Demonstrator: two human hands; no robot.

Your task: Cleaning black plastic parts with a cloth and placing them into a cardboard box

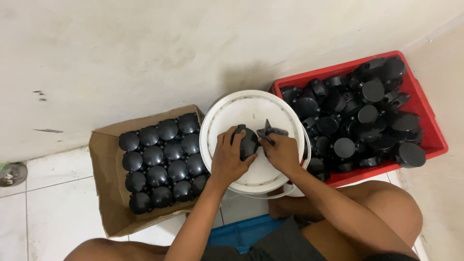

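My left hand [227,157] grips a round black plastic box [248,143] over the white bucket lid [251,112]. My right hand [282,151] holds a small dark tool or trimmed scrap [269,131] against the box's right side. Both hands rest above the lid, close together. The bucket stands between a cardboard box on the left and a red crate on the right.
A cardboard box [107,183] holds black domed pieces [162,162] packed in neat rows. The red crate [425,116] is heaped with several loose black boxes [357,116]. A blue bin edge [241,232] shows between my knees. A floor drain [10,174] lies far left.
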